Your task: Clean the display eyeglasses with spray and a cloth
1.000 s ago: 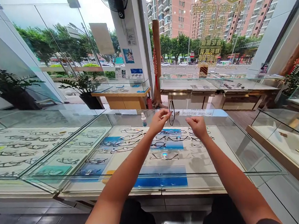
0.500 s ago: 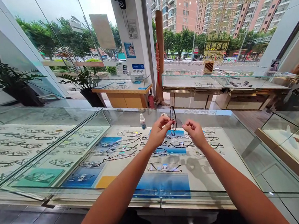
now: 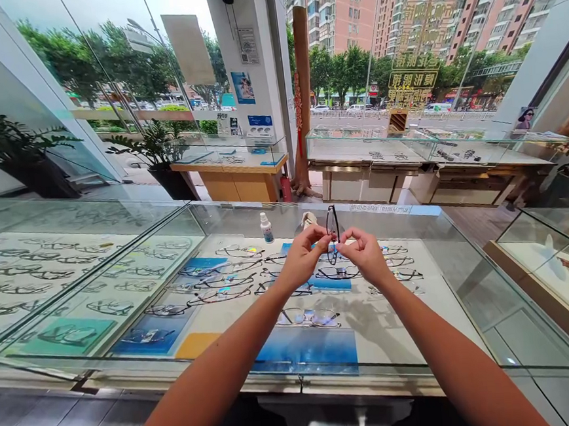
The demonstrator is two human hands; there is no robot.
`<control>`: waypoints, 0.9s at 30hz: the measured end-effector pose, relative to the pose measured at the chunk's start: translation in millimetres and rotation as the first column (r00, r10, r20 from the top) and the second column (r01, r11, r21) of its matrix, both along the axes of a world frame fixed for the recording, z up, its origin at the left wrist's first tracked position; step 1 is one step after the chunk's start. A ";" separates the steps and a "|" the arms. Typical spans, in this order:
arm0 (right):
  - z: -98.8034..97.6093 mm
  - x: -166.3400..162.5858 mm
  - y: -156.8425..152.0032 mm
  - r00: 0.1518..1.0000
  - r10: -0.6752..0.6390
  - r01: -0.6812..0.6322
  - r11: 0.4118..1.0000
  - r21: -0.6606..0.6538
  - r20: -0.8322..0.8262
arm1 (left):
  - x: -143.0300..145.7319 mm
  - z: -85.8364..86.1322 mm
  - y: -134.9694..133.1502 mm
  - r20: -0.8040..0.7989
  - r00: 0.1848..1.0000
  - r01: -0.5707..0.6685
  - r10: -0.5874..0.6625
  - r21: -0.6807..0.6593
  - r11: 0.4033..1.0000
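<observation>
A pair of dark-framed glasses is held upright and edge-on above the glass display counter. My left hand pinches the frame from the left. My right hand pinches it from the right, fingertips almost touching the left hand's. Both arms reach out over the counter. Under the glass lie rows of several spectacle frames on white and blue cards.
A small white bottle and a crumpled cloth stand on the counter's far side. Another glass case runs to the left, more cases stand beyond by the window. Potted plants sit at the left.
My right hand has moved left from apart to meet the glasses, so both hands now pinch them. The view has tilted down slightly.
</observation>
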State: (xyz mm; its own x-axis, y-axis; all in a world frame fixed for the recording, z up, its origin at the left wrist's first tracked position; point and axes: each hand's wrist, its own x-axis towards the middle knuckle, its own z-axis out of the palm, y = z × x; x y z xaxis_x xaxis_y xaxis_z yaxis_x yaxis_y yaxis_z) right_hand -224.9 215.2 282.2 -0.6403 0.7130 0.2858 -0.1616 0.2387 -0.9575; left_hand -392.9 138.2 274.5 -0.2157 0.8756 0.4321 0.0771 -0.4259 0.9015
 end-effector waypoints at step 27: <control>14.6 29.9 27.4 0.885 -0.455 0.463 0.840 0.281 -0.098 | -17.0 -1.8 2.8 -0.219 0.951 -0.221 0.219 0.017 0.975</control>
